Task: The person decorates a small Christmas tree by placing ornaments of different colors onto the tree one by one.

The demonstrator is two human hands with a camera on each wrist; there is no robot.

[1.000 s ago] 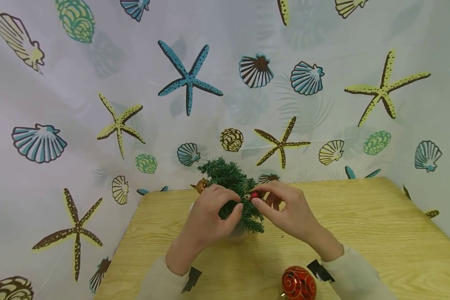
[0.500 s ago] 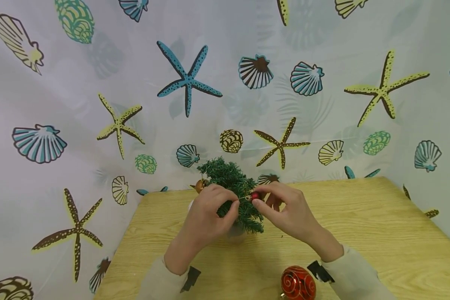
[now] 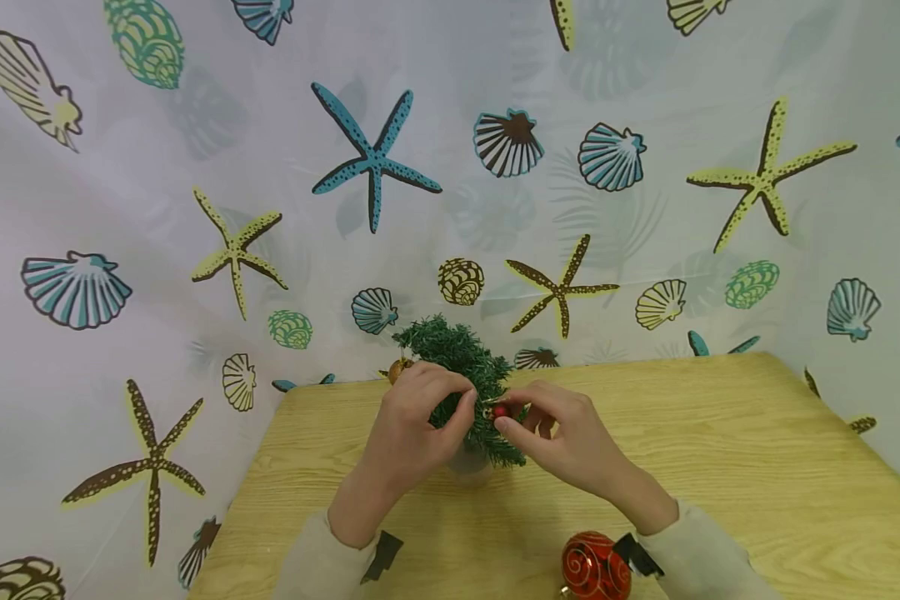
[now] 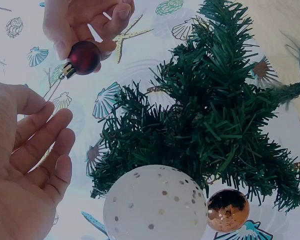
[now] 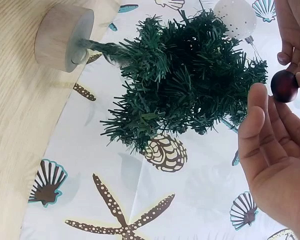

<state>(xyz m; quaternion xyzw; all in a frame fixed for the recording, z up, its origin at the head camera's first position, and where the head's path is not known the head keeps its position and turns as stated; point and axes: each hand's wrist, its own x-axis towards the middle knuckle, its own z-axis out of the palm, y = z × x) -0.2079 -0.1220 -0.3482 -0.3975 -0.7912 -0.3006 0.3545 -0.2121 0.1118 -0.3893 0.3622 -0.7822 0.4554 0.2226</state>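
Note:
A small dark red bauble (image 4: 85, 57) with a gold cap hangs between my hands, in front of a small artificial Christmas tree (image 5: 175, 75). My right hand (image 3: 570, 429) holds the bauble by its ball, between thumb and fingers. From the cap a thin string (image 4: 52, 90) runs to my left hand (image 4: 32, 150), which pinches its end between thumb and index finger. Both hands are close to the tree's near side. A white bauble with gold dots (image 4: 155, 205) and a shiny copper-gold bauble (image 4: 228, 210) hang on the tree.
A larger red bauble with swirls (image 3: 596, 567) lies on the wooden table (image 3: 720, 450) near the right sleeve. The tree stands on a round wooden base (image 5: 57, 37). A cloth printed with shells and starfish (image 3: 450, 167) hangs behind and at both sides.
My right hand has moved slightly down and left with the small red bauble. The left hand has drawn back a little to the left, still pinching the string.

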